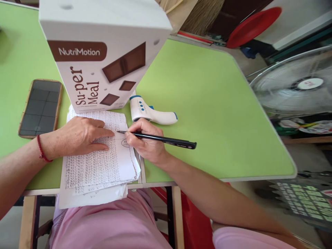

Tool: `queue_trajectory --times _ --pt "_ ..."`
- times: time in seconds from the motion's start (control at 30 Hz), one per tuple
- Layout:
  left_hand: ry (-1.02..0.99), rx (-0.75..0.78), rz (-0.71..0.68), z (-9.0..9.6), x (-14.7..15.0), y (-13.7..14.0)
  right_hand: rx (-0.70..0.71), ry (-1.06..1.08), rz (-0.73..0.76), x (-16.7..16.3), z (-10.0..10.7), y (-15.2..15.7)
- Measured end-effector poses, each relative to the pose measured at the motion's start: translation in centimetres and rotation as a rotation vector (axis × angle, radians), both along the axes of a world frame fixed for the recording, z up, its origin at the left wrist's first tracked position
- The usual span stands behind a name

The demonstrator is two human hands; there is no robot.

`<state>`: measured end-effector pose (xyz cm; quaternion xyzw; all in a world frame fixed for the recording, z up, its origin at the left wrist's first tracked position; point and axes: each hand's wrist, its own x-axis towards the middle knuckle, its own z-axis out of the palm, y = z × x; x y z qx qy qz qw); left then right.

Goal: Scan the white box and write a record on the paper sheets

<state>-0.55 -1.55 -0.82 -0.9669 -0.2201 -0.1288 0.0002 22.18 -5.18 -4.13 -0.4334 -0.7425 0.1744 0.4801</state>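
A stack of handwritten paper sheets lies at the table's front edge, its lowest sheets hanging over the edge. My left hand rests flat on the writing with its fingers spread, the index finger pointing at the pen tip. In my right hand is a black pen, held in a writing grip with its tip at the paper. Just right of the tip, a small oval outline with marks inside is partly visible. Close beyond my right hand lies a white and blue infrared thermometer.
A tall white NutriMotion box stands right behind the papers. To the left is a smartphone with a dark screen. The green table stretches right, towards a fan. A red stool shows below the table.
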Motion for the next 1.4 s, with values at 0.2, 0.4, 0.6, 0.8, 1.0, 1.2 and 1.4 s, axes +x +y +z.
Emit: queue_trajectory --times 0.2,0.4,0.6,0.8,1.0,1.2,1.4 --pt "0.007 -0.002 -0.001 0.09 0.03 -0.01 0.003 -0.021 0.003 -0.07 0.09 0.01" --pt "-0.020 0.016 -0.021 -0.11 -0.06 0.07 0.027 0.015 0.075 -0.03 0.17 0.04" --pt "-0.008 0.008 -0.013 0.02 -0.02 0.03 0.039 0.029 0.080 0.01 0.07 0.05" --pt "-0.001 0.011 -0.002 -0.01 -0.08 0.02 0.068 0.029 0.077 -0.01 0.06 0.10" --pt "0.000 -0.009 -0.006 0.04 -0.20 0.02 0.104 0.061 0.051 -0.04 -0.18 0.25" --pt "-0.005 -0.014 -0.014 0.03 -0.09 0.09 0.104 0.027 0.052 -0.03 -0.26 0.25" --pt "0.008 -0.026 0.005 0.05 -0.15 0.06 0.128 0.017 0.056 0.00 -0.27 0.26"
